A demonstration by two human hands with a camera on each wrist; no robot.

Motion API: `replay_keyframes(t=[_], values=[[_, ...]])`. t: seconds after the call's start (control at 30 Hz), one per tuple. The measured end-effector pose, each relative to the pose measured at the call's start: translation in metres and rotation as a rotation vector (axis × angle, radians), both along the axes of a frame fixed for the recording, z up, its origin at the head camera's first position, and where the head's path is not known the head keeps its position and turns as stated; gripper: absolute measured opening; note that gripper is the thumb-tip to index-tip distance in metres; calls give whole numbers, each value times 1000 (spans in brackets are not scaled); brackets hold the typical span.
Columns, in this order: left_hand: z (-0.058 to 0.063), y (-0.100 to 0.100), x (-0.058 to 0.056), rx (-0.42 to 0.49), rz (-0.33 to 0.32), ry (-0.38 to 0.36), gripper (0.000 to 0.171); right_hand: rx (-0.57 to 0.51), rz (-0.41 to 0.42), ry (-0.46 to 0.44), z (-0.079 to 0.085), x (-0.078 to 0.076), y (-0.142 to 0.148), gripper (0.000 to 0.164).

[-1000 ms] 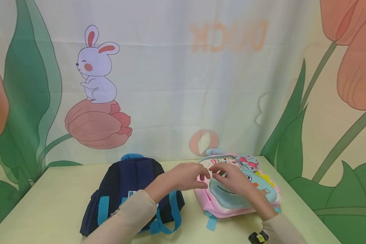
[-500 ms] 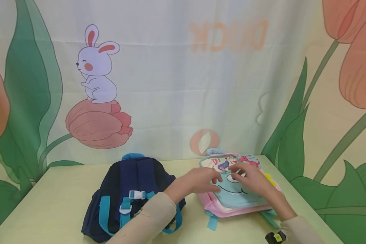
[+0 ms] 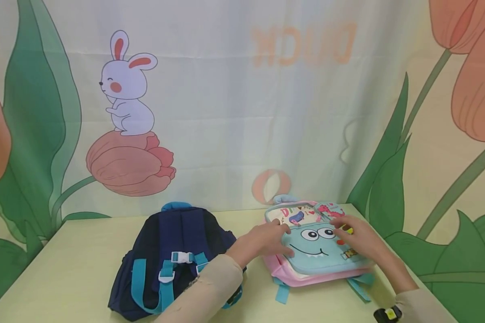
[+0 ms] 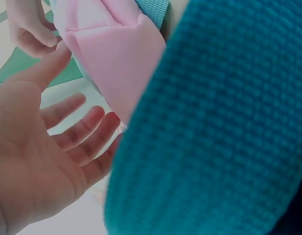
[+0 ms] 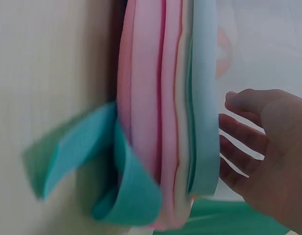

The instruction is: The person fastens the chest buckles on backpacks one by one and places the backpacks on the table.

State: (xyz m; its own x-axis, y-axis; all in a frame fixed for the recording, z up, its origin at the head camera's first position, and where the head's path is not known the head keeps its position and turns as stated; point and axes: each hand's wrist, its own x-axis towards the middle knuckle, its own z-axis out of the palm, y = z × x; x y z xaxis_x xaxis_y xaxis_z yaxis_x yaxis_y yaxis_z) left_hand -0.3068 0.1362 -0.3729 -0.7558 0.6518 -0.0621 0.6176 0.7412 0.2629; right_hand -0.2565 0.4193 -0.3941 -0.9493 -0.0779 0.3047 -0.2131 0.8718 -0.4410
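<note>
A small pink and light-blue children's backpack (image 3: 313,262) with a cartoon face lies front up at the right of the table. My left hand (image 3: 266,240) is over its left edge, fingers spread and loosely bent; the left wrist view shows the palm (image 4: 38,152) beside the pink side (image 4: 116,58). Over the right part of the front hovers my right hand (image 3: 359,235), its fingers slightly bent. Seen from the right wrist, that hand's fingers (image 5: 244,134) lie close to the light-blue front panel (image 5: 205,98). Neither hand grips anything.
A navy backpack (image 3: 182,231) with teal straps (image 3: 138,282) and a white buckle (image 3: 182,257) lies on the left, partly behind the left forearm. One teal strap fills much of the left wrist view. Behind the pale table (image 3: 72,269) hangs a printed curtain (image 3: 218,112).
Both hands have moved right, the right hand further, so they are wider apart. More of the backpack's cartoon face shows between them. Both backpacks stay in place.
</note>
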Motion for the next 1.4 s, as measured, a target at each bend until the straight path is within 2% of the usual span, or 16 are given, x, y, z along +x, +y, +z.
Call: replay_keyframes(t=[0.27, 0.43, 0.6, 0.73, 0.97, 1.4], values=[[-1, -3, 4, -19, 105, -37, 69, -8, -26, 40, -5, 7, 28, 32], [-6, -2, 5, -28, 165, -103, 73, -10, -43, -1, -15, 11, 44, 38], [-10, 2, 4, -31, 157, -100, 71, -56, -67, -113, -21, 13, 54, 51], [-12, 4, 3, -47, 159, -92, 70, -78, -76, -169, -23, 11, 60, 58], [-11, 2, 6, -28, 199, -143, 68, -92, -63, -268, -27, 8, 64, 66], [-13, 2, 6, -10, 191, -173, 64, -147, -85, -333, -33, 8, 67, 71]])
